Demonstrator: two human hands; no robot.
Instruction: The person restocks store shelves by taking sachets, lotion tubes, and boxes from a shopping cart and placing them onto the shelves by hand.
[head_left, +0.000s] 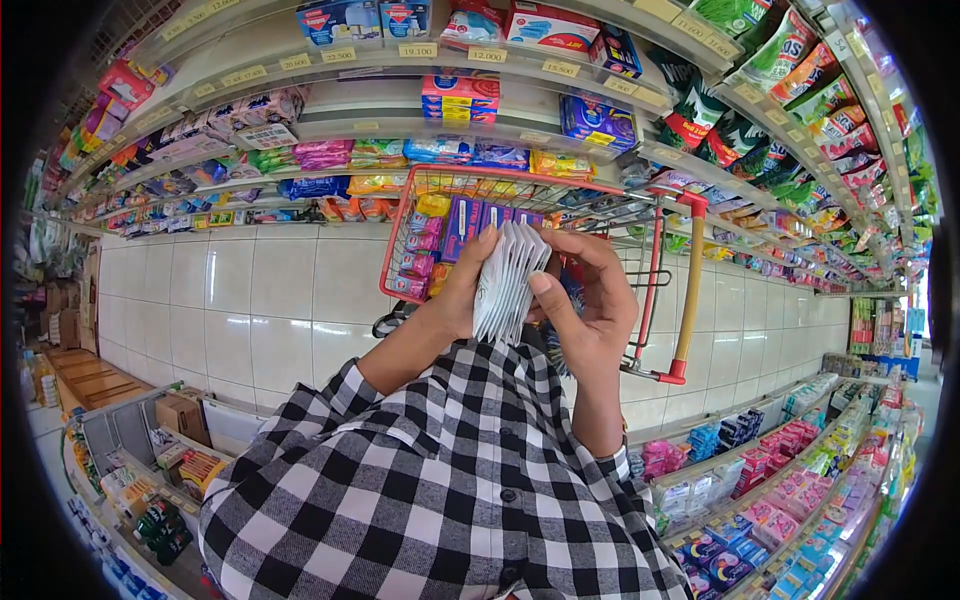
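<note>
A fanned stack of thin white packets, which look like sachets (512,285), is held upright in front of my chest. My left hand (462,285) grips the stack along its left side. On the other side, the thumb of my right hand (595,300) presses against the edges, with its fingers curled around the back. What is printed on the packets is too small to read. Just beyond my hands stands a red wire shopping cart (392,250). Inside it are purple boxes (462,225) and several pink and yellow packs (425,242), partly hidden by my hands.
Shelves with price labels (418,50) and packaged goods run along the far side. Bagged products (790,60) hang over the upper right. The cart's yellow handle (690,290) is to my right. Low shelves with pink packs (775,440) stand lower right, and a carton (182,418) lower left.
</note>
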